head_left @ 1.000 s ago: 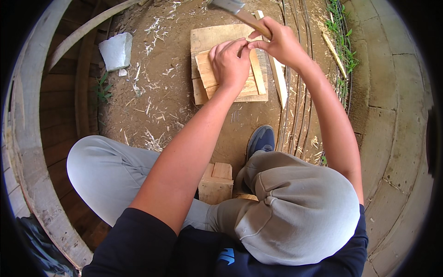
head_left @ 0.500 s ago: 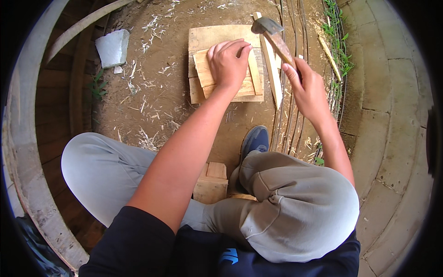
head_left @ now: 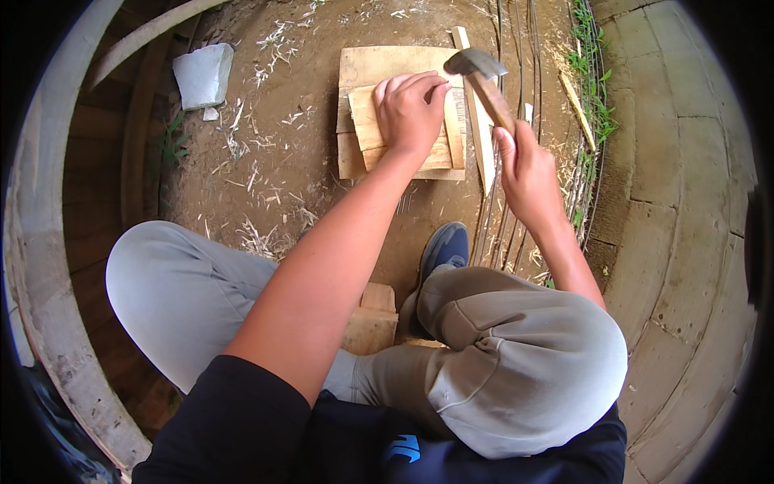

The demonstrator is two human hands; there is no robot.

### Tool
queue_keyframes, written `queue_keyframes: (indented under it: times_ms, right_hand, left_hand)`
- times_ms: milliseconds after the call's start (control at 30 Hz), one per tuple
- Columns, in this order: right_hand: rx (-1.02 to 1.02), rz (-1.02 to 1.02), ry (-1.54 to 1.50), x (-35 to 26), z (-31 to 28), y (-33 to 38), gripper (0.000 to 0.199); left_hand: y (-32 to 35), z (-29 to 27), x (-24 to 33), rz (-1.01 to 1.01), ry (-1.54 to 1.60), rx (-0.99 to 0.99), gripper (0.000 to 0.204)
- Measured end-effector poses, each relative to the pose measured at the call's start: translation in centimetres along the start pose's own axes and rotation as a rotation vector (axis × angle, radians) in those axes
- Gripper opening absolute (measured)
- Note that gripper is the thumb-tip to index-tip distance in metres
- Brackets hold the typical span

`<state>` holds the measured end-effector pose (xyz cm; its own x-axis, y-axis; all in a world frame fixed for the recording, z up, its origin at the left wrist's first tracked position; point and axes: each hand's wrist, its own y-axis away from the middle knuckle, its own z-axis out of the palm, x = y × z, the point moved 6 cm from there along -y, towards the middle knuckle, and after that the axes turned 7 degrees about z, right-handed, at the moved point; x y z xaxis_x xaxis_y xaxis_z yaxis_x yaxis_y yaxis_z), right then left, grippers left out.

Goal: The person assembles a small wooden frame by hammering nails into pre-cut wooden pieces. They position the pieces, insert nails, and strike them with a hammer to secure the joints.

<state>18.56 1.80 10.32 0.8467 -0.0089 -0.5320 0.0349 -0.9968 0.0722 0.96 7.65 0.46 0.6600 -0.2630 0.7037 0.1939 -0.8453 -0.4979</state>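
Note:
My left hand (head_left: 412, 117) rests on small wooden pieces (head_left: 367, 121) stacked on a wider board (head_left: 371, 66). Its thumb and forefinger pinch a nail, of which only a tiny dark end shows, above a narrow wooden strip (head_left: 456, 149) along the stack's right side. In my right hand (head_left: 532, 179) is a hammer (head_left: 493, 98), gripped by its wooden handle. The metal head hangs just right of the left fingertips, apart from them.
A long pale batten (head_left: 482, 145) lies right of the board, beside dark metal rods (head_left: 506, 218). A whitish stone block (head_left: 203, 77) sits at the far left. Wood shavings litter the dirt. A block wall (head_left: 677, 202) runs along the right; a wooden block (head_left: 372, 327) lies between my legs.
The hammer and my right hand have come slightly lower, bringing the hammer head nearer the left fingertips. My left hand keeps its place on the stack. The whole view has shifted slightly.

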Motion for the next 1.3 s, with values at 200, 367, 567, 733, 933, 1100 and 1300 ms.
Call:
queue_keyframes:
  times_ms: [200,367,567,733,933,1100,1300]
  right_hand:
    - [0.023,-0.033,0.058,-0.2,-0.3,0.3,0.028]
    - [0.009,-0.021,0.041,0.1,0.1,-0.1,0.028]
    - [-0.009,0.006,0.116,0.5,0.1,-0.3,0.028]
    - [0.054,-0.019,0.024,-0.8,-0.9,-0.2,0.029]
    - [-0.036,0.000,0.109,0.3,0.6,-0.6,0.028]
    - [0.028,-0.027,0.037,-0.7,0.1,-0.4,0.028]
    - [0.054,-0.066,0.046,-1.2,-0.7,-0.6,0.028]
  left_hand:
    - [0.1,-0.1,0.2,-0.017,-0.015,-0.016,0.017]
    - [0.0,-0.1,0.0,-0.026,0.000,-0.026,0.016]
    - [0.0,0.2,0.3,-0.016,-0.005,-0.027,0.016]
    - [0.0,-0.1,-0.1,-0.014,-0.020,-0.029,0.017]
    - [0.1,-0.2,0.1,-0.027,-0.009,-0.034,0.018]
    - [0.1,-0.1,0.0,-0.016,-0.006,-0.030,0.019]
    - [-0.3,0.0,0.0,-0.017,-0.027,-0.048,0.018]
